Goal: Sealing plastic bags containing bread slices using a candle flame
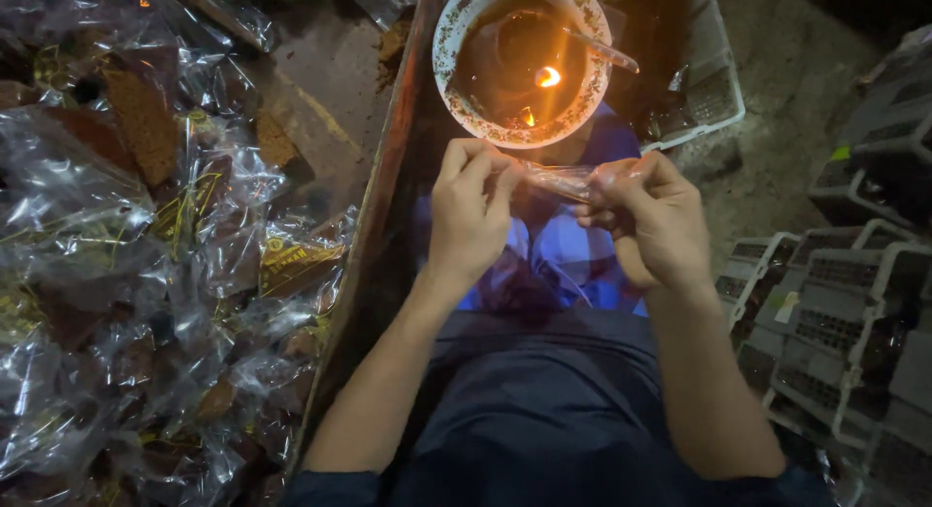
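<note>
Head view: my left hand (468, 211) and right hand (649, 220) were raised together over my lap, just below a round white bowl (456, 41) with a speckled rim. Between them I held a small clear plastic packet (561, 180), stretched across the gap. Left fingers (476, 162) were pressed together, pinching the packet's left end against the thumb. Right fingers (621, 191) were curled in, pinching the right end; the exact grip underneath was hidden. The packet sat just in front of the bowl's near rim, close to it; touching or not, I couldn't tell. Inside the bowl a small flame (548, 77) burned on dark liquid, and a thin stick (604, 50) rested across the far right rim. To my left, a wooden edge (374, 225) bordered a heap of clear wrapped brown pieces (146, 264) with yellow print. To my right, grey plastic crates (835, 313) were stacked on the floor. A white tray (714, 94) lay beyond the bowl. My lap showed blue checked cloth (573, 254) and dark fabric.
</note>
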